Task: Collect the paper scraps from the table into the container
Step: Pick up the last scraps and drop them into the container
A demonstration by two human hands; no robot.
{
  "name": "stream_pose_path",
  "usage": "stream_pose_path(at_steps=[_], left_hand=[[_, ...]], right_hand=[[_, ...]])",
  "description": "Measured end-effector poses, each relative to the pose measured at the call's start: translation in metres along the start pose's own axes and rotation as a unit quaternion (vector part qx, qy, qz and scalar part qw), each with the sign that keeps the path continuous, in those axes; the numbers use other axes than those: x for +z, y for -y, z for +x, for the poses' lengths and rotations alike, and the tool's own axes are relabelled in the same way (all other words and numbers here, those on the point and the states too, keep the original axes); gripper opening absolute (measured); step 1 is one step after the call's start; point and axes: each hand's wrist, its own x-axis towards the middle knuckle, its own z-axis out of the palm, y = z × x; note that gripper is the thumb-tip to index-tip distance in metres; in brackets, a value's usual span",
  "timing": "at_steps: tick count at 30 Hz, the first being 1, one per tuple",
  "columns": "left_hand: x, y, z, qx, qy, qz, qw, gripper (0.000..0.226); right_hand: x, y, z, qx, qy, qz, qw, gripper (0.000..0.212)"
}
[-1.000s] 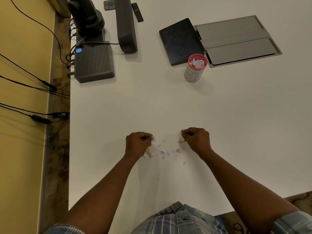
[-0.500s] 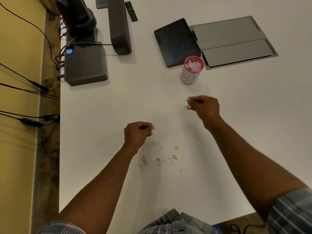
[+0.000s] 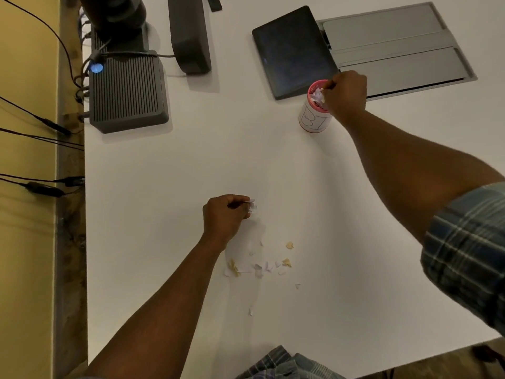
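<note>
With the right hand (image 3: 345,91) pinching scraps over the cup (image 3: 314,110) and the left hand (image 3: 225,214) pinching a scrap (image 3: 252,207), careless release could scatter them.

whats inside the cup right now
White paper scraps fill the top of the cup. The right hand covers its far right rim, so anything beneath it is hidden.

On the white table (image 3: 164,214), the small torn paper scraps (image 3: 259,265) lie near the front edge. The red-rimmed cylindrical container (image 3: 313,110) stands well behind them to the right, just before the flat dark tablet (image 3: 293,50).
</note>
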Motion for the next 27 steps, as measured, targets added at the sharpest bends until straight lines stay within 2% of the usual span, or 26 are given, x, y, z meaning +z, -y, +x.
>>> stream_pose_path(at_steps=[2,4,8,17,22,25,27], left_hand=[[0.001,-0.002,0.003,-0.003,0.000,-0.006,1.000,0.009],[0.002,-0.003,0.006,-0.004,-0.001,-0.010,1.000,0.009],[0.003,-0.004,0.009,-0.008,-0.001,-0.028,1.000,0.008],[0.006,-0.009,0.013,-0.012,0.000,-0.030,0.999,0.010],[0.012,-0.017,0.018,0.001,0.022,-0.044,0.999,0.009],[0.020,-0.027,0.019,0.011,0.037,-0.067,0.997,0.010],[0.028,-0.039,0.020,0.020,0.052,-0.085,0.995,0.010]], right_hand=[[0.009,-0.001,0.009,0.003,0.032,-0.038,0.999,0.043],[0.015,0.001,0.016,0.011,0.056,-0.072,0.996,0.048],[0.016,0.012,0.025,-0.023,0.104,-0.144,0.984,0.030],[0.016,0.018,0.031,-0.042,0.147,-0.187,0.971,0.029],[0.008,0.017,0.012,-0.041,0.077,-0.148,0.985,0.024],[0.005,0.003,-0.023,-0.108,-0.065,-0.055,0.990,0.018],[0.010,-0.011,-0.053,-0.126,-0.116,0.019,0.985,0.018]])
